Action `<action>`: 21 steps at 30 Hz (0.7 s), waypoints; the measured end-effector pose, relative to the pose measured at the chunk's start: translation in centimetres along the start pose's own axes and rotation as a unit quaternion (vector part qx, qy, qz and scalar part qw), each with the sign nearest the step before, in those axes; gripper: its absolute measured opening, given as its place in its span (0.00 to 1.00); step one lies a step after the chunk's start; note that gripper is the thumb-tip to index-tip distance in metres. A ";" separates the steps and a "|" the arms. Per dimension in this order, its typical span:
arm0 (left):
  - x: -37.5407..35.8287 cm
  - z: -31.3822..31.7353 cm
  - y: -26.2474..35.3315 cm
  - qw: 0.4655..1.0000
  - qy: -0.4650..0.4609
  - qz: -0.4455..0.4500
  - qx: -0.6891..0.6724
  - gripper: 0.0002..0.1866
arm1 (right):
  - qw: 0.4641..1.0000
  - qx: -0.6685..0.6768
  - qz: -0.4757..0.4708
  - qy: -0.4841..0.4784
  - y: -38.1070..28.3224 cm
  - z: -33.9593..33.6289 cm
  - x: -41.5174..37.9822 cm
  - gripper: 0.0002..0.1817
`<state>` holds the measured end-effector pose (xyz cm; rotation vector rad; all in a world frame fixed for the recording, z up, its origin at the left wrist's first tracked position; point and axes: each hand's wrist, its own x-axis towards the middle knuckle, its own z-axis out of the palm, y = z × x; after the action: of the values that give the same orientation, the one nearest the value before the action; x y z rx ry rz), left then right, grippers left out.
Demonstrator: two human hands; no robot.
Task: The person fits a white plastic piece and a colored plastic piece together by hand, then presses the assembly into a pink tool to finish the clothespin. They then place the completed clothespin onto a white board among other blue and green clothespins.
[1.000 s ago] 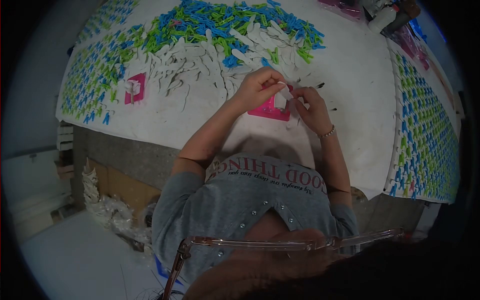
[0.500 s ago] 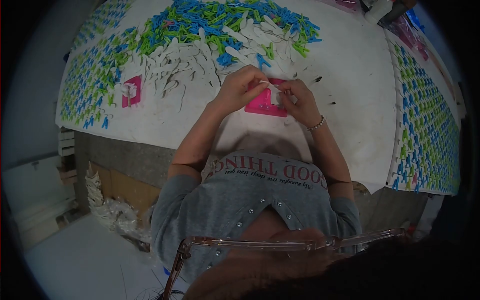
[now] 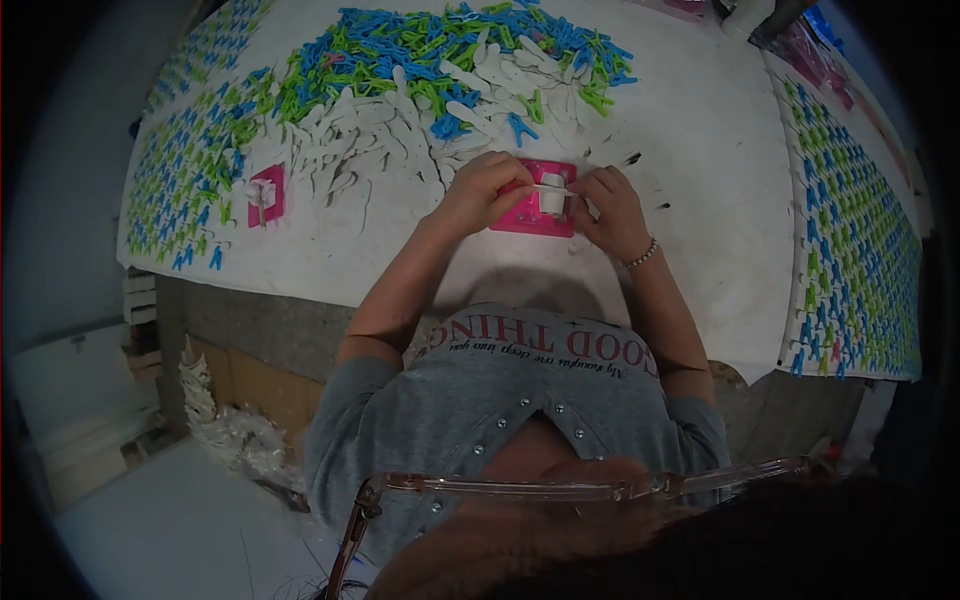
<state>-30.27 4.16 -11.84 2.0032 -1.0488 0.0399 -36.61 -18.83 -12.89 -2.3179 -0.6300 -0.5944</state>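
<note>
A thin white strip (image 3: pixel 553 188) is stretched level between my two hands. My left hand (image 3: pixel 490 186) pinches its left end, and my right hand (image 3: pixel 608 208), with a beaded bracelet at the wrist, has its fingers closed at the right end. Below the strip lies a bright pink plate (image 3: pixel 508 220) with a white block (image 3: pixel 552 206) on it; the strip crosses over the block in this view. A blue clothespin (image 3: pixel 521 130) lies just beyond the plate.
Blue and green clothespins (image 3: pixel 400 50) are heaped at the back, with flat white pieces (image 3: pixel 345 130) in front. Rows of clothespins (image 3: pixel 850 230) cover the right side, and more (image 3: pixel 180 190) the left. Another pink plate (image 3: pixel 278 195) holds white pieces. Dark bits (image 3: pixel 633 158) lie right of my hands.
My hands have drawn apart and slightly down. The white strip now spans between them above the block, which my fingers partly covered before.
</note>
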 end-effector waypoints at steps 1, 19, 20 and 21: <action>0.1 0.0 0.1 1.000 -0.001 0.000 0.001 0.06 | 1.000 0.000 0.000 0.001 0.0 -0.1 0.1 0.11; 1.5 2.6 1.7 0.993 0.033 -0.033 -0.111 0.05 | 0.917 0.338 0.207 0.028 -0.7 0.8 0.6 0.28; 1.3 2.5 1.7 0.989 0.031 -0.056 -0.130 0.06 | 0.898 0.372 0.233 0.021 -0.7 1.3 0.4 0.27; 1.1 2.2 1.8 0.985 0.030 -0.080 -0.149 0.06 | 0.877 0.405 0.259 0.013 -0.8 1.7 0.4 0.26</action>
<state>-31.49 1.33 -11.65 1.7944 -0.8020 -0.1344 -36.38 -17.05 -13.43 -1.5600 -0.1540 -0.0622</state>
